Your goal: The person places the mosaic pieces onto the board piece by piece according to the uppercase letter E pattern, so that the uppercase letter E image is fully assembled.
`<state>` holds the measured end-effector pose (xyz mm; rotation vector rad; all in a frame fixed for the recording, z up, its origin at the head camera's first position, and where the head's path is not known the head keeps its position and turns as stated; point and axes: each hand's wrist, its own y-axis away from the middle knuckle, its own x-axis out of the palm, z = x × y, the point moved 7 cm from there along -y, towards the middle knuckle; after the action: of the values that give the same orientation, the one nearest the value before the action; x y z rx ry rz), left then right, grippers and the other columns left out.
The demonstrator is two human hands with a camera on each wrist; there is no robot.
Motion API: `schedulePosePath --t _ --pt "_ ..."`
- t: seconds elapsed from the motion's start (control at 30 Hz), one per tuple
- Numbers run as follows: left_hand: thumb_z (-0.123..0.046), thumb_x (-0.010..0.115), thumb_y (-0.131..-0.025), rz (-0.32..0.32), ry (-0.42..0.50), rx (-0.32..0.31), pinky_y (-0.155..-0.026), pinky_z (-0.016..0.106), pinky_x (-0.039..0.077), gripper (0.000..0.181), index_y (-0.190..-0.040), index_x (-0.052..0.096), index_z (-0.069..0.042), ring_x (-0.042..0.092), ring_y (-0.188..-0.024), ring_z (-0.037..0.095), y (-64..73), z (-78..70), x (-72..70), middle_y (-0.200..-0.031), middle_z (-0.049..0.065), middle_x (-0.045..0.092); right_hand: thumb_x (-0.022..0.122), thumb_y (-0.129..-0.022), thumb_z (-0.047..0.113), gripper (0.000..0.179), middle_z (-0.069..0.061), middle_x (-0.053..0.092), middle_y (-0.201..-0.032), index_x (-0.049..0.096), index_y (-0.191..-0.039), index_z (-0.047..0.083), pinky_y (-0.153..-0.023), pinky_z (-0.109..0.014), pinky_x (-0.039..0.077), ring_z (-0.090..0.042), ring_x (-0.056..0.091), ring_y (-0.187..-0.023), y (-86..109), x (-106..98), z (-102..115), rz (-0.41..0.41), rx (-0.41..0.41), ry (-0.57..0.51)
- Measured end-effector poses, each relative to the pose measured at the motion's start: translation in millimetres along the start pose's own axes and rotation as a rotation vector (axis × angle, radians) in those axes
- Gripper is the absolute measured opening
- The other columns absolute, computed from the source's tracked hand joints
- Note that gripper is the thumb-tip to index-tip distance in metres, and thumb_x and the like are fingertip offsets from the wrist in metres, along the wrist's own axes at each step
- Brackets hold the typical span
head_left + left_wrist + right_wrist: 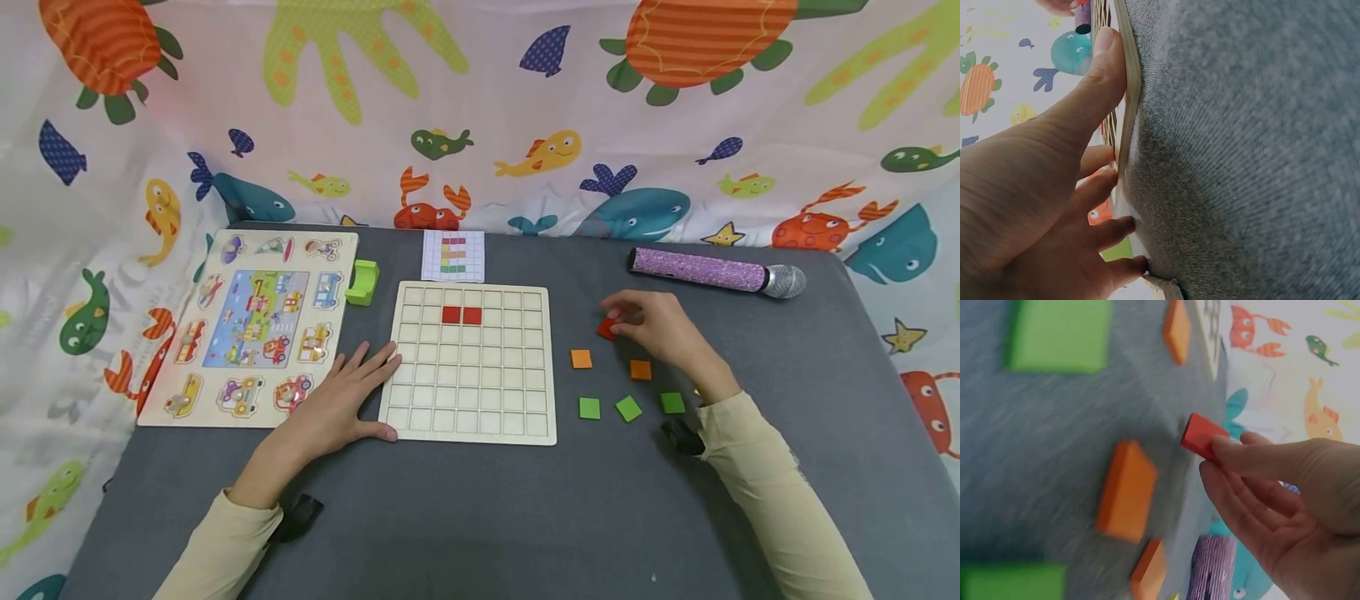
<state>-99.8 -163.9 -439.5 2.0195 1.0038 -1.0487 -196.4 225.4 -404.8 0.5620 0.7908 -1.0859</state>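
My right hand (pixel 660 329) pinches a red square tile (pixel 1200 434) between thumb and fingertips, to the right of the grid board. Spread along the left edge of the pale wooden grid board (pixel 472 392) is my left hand (pixel 347 400), its thumb at the near left corner and its fingertips on the side rim. In the left wrist view that thumb lies along the board's edge (pixel 1129 106). Two red tiles (pixel 461 315) sit side by side in the board's second row. A small card (pixel 453 257) with a coloured grid pattern lies behind the board.
Orange tiles (pixel 581 359) and green tiles (pixel 589 408) lie right of the board, with a bit of yellow by the right wrist. A glittery purple microphone (pixel 705 271) lies at the back right. A vehicle puzzle board (pixel 172 408) and a green plastic piece (pixel 363 283) are at left.
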Motion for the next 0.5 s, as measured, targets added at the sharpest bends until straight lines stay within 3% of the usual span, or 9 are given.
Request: schedulePosePath --t 0.3,0.5 --pt "-0.051 0.082 -0.070 0.002 -0.013 -0.005 -0.116 0.062 0.008 0.106 -0.155 0.031 -0.012 0.010 -0.148 0.042 0.2 0.7 -0.2 -0.162 0.007 0.020 0.071 -0.087 -0.002 0.031 -0.010 0.069 -0.096 0.068 -0.118 0.001 -0.083 -0.044 0.057 -0.023 0.064 -0.089 -25.0 25 30 0.059 -0.051 -0.116" --pt "-0.050 0.081 -0.071 0.007 -0.012 0.001 -0.116 0.062 0.008 0.105 -0.155 0.030 -0.011 0.011 -0.148 0.042 -1.2 0.1 0.5 -0.163 0.007 0.020 0.071 -0.087 -0.003 0.030 -0.011 0.069 -0.095 0.068 -0.116 -0.001 -0.082 -0.042 0.057 -0.022 0.063 -0.088 -43.3 44 56 0.089 -0.134 -0.165"
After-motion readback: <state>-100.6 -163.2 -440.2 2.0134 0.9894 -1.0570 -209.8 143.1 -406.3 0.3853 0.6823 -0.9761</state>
